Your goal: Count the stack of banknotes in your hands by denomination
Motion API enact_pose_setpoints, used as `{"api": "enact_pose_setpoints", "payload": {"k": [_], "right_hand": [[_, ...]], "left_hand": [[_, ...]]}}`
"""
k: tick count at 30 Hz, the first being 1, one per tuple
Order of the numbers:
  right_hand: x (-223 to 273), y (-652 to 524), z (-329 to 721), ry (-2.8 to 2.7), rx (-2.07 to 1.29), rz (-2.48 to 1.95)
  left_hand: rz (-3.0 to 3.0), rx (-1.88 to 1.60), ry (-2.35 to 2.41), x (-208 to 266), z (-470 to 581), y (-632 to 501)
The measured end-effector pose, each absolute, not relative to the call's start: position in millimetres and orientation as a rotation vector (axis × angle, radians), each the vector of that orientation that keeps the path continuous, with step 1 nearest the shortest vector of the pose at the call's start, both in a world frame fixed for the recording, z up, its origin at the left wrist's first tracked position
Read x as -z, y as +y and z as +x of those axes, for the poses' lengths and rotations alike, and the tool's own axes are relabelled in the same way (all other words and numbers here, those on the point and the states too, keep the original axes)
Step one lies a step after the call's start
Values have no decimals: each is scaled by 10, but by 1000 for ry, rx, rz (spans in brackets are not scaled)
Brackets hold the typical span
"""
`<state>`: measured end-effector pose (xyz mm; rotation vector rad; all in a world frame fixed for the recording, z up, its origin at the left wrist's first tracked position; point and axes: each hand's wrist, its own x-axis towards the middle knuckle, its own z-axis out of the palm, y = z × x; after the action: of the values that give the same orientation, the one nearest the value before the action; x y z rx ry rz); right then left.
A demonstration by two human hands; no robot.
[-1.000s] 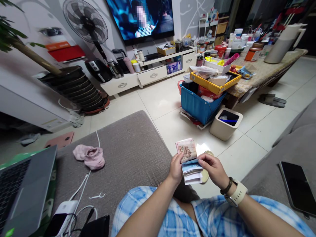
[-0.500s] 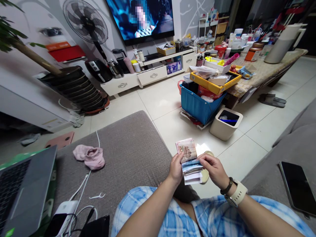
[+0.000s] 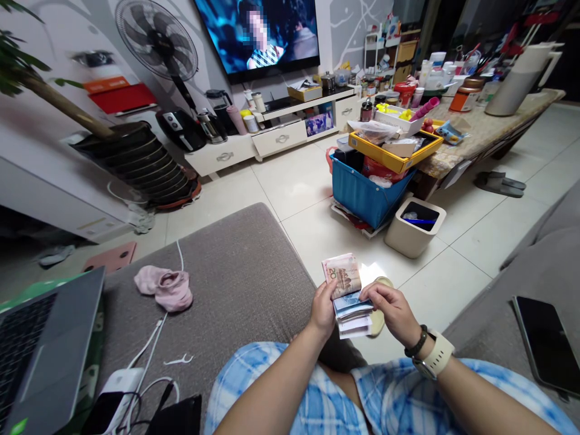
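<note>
In my left hand (image 3: pixel 322 311) is a folded stack of banknotes (image 3: pixel 345 273), gripped by its left edge with the thumb on top. A brownish note marked 20 shows on the upper part; below the fold lie bluish notes (image 3: pixel 352 303) with several pale note ends fanned under them. My right hand (image 3: pixel 392 308), wearing a dark bracelet and a pale watch (image 3: pixel 432 356), pinches the right edge of the bluish notes between thumb and fingers. Its fingertips partly cover that edge. Both hands are above my lap in blue checked cloth (image 3: pixel 254 386).
A grey ottoman (image 3: pixel 235 266) on the left bears a pink cloth (image 3: pixel 165 288), cables, a power strip (image 3: pixel 118 393) and a laptop (image 3: pixel 49 356). A phone (image 3: pixel 546 341) lies on the sofa at right. Ahead stand a bin (image 3: pixel 408 238) and a blue crate (image 3: pixel 362 187).
My right fingertips have shifted slightly left over the bluish notes, and more of the top bluish note's face shows. My left hand keeps its hold on the stack.
</note>
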<state>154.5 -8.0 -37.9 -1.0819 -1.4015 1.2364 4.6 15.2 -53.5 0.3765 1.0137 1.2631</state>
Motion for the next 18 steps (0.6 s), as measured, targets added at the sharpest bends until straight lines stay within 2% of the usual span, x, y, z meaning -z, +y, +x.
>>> {"api": "enact_pose_setpoints", "payload": {"k": [9, 18], "right_hand": [[422, -85, 1522, -1301, -1300, -1136], [586, -37, 1538, -1213, -1216, -1258]], "left_hand": [[393, -1224, 907, 623, 39, 144], [454, -1174, 861, 618, 35, 127]]}}
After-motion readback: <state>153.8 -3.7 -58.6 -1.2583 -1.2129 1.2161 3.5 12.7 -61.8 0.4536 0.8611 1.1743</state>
